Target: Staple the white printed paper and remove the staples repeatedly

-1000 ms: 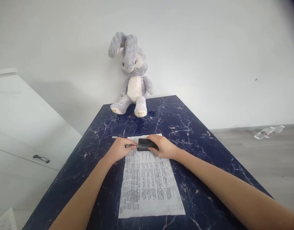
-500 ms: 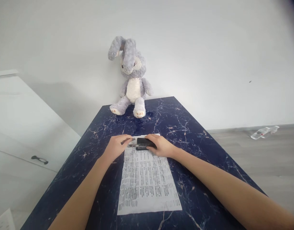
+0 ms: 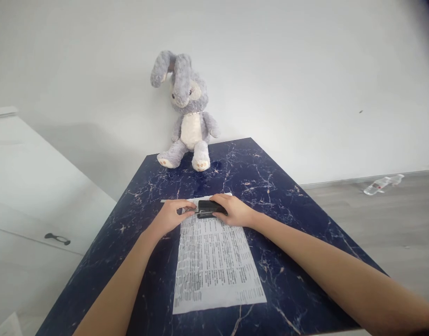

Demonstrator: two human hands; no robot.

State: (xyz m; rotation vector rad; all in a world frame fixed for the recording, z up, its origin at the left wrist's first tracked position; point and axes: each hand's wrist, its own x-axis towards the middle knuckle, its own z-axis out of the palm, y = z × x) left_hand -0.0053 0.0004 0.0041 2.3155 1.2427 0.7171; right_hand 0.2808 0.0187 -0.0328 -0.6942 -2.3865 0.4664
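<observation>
The right hand (image 3: 235,210) is gripping the black stapler (image 3: 205,206), fingers over the top and thumb along the near side, probably bracing it so it isn't sliding while the other hand is working. The stapler is lying crosswise on the printed paper (image 3: 214,252), near its far edge, nose pointing left. The left hand (image 3: 169,215) is reaching in at that nose, thumb and forefinger curling close together around a small greyish bit; can't tell whether they're actually pinching it or just flanking it. This facing grip is likely letting one hand hold while the other is handling fine parts. Paper is lying flat on the blue table (image 3: 287,298), seemingly serving as a work surface. Plush rabbit (image 3: 191,128) is sitting at the far end, leaning against the wall (image 3: 287,84), apparently for support.
</observation>
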